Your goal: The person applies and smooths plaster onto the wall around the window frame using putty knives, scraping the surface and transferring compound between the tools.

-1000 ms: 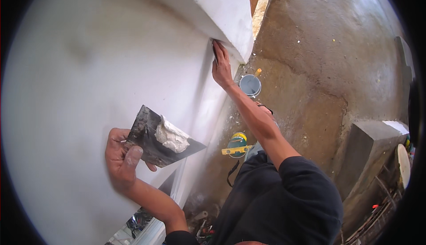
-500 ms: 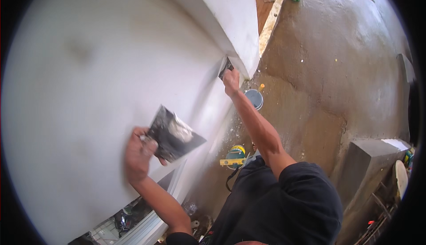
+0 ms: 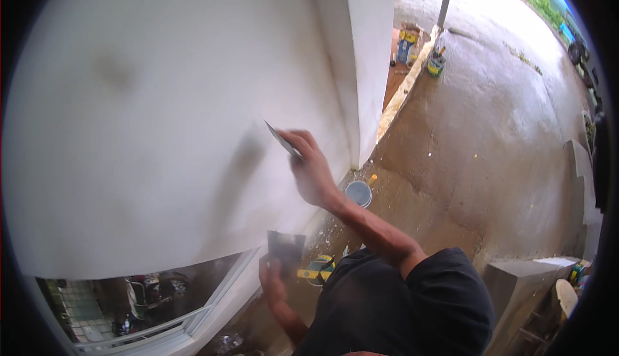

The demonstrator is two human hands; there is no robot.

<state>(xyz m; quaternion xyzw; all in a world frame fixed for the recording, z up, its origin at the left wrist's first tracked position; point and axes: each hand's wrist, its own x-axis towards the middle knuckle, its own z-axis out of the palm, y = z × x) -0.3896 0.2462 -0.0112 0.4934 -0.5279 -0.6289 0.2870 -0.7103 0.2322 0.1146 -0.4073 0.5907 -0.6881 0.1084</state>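
My right hand (image 3: 313, 172) is closed around a putty knife (image 3: 280, 139), its thin blade seen nearly edge-on and tilted up to the left. Behind the blade rises a smooth white wall (image 3: 148, 150), where a soft shadow falls; whether the blade touches it I cannot tell. Lower down, close to my body, my left hand (image 3: 274, 282) grips a wide putty knife (image 3: 286, 246). Its dark, square blade points upward and is blurred, so any putty on it is hard to make out.
Below the wall is a window frame (image 3: 193, 320). A grey bucket (image 3: 358, 193) stands by the wall's corner. Nearer me lies a yellow spirit level (image 3: 316, 273). Farther off, a green bucket (image 3: 436, 66) stands on the wet concrete floor (image 3: 445, 182). A concrete block (image 3: 516, 291) is at right.
My right hand has moved its putty knife away from the wall's corner, left and toward me. My left hand has lowered the wide putty knife toward my body. The view has tilted up.
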